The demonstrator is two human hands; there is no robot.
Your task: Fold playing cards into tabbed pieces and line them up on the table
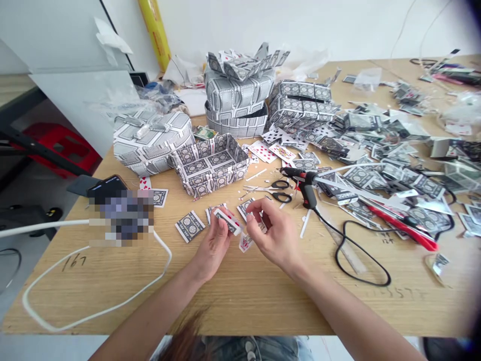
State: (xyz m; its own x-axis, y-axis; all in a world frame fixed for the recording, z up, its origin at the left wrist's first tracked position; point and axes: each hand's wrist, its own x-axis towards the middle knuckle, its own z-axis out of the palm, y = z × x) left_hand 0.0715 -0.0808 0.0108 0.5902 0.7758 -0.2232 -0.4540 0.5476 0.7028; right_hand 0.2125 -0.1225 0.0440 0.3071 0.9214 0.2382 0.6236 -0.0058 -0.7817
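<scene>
My left hand (pixel 217 245) grips a folded playing card (pixel 227 222) between thumb and fingers, its dark patterned back partly showing. Just to the right, my right hand (pixel 272 235) is curled with thumb and index fingertips close together; whatever is between them is too small to make out. Several cards lie under and around the hands, among them a patterned card (pixel 190 226) left of them and a red-printed card (pixel 246 242) partly hidden by my right hand. Beyond the hands stands an open box made of folded cards (pixel 214 173).
Black-handled scissors (pixel 276 190) and a glue gun (pixel 306 188) with a looping black cord lie right of centre. A red-handled cutter (pixel 406 225) rests near heaped cards (pixel 398 185). Card-woven baskets (pixel 238 93) stand behind. A white cable (pixel 93 306) and a phone (pixel 108 188) are left.
</scene>
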